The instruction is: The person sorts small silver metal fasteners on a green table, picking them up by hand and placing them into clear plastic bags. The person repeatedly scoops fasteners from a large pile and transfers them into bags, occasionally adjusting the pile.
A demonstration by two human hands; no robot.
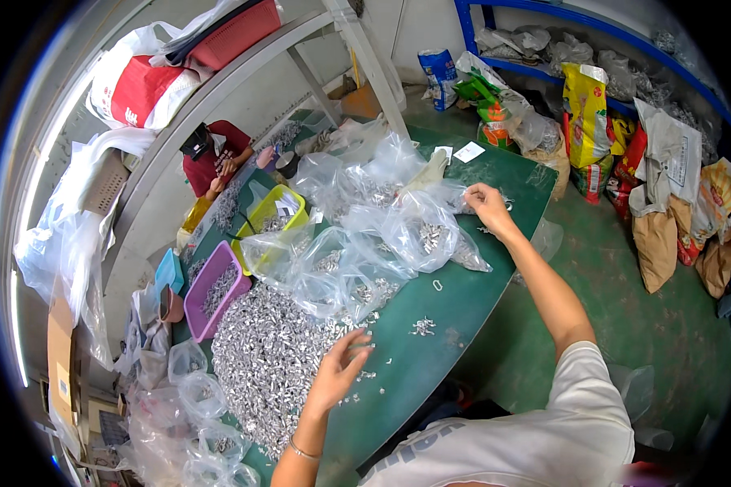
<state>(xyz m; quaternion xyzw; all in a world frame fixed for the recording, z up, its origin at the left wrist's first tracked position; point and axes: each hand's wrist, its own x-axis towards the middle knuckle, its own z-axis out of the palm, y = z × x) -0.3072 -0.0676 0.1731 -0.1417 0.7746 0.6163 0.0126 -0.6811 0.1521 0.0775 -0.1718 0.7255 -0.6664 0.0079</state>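
Note:
My left hand (338, 373) hovers over the right edge of a large pile of small silvery metal parts (272, 357), its fingers apart with nothing seen in them. Farther off, my right hand (489, 208) is closed, fingertips pressed together beside the clear plastic bags (414, 231); whatever it may pinch is too small to tell. A few more metal bits lie just beyond that hand. Between my hands, a small cluster of metal parts (422, 326) and a pale oval ring (438, 285) rest on the green table (471, 312).
A pink basket (193, 304) and a yellow-green basket (299, 213) of parts stand left of the bags. Another person in a dark red shirt (207, 168) works across the table. Filled sacks (589, 122) line the floor by a blue rack (536, 73) at right. Bags crowd the lower left.

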